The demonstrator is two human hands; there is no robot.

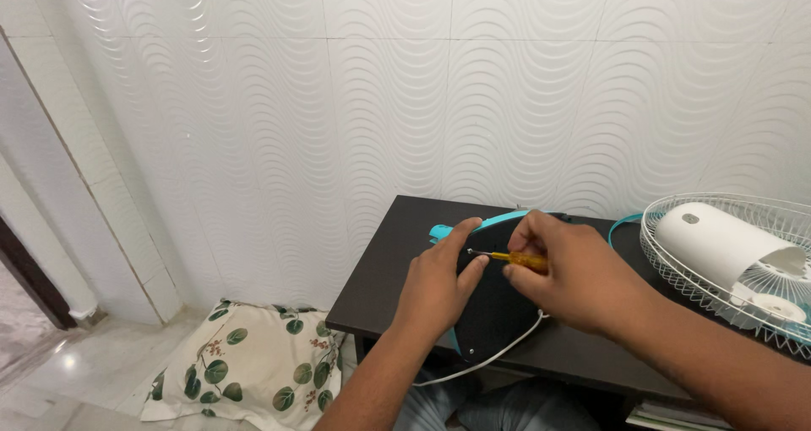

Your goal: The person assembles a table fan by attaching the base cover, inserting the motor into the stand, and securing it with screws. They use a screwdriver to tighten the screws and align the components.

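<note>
Background's a white wavy-textured tile wall (405,84) behind a dark table (380,279). Off to the right on that table sits a white fan motor housing (718,245) inside a white wire grille (676,270). Down on the pale floor (76,380) lies a cream cushion with a green leaf print (249,368).

base plate (494,313) on table (380,279) | fan cage (726,253) right of plate | pillow (245,363) on floor, left of table
</note>
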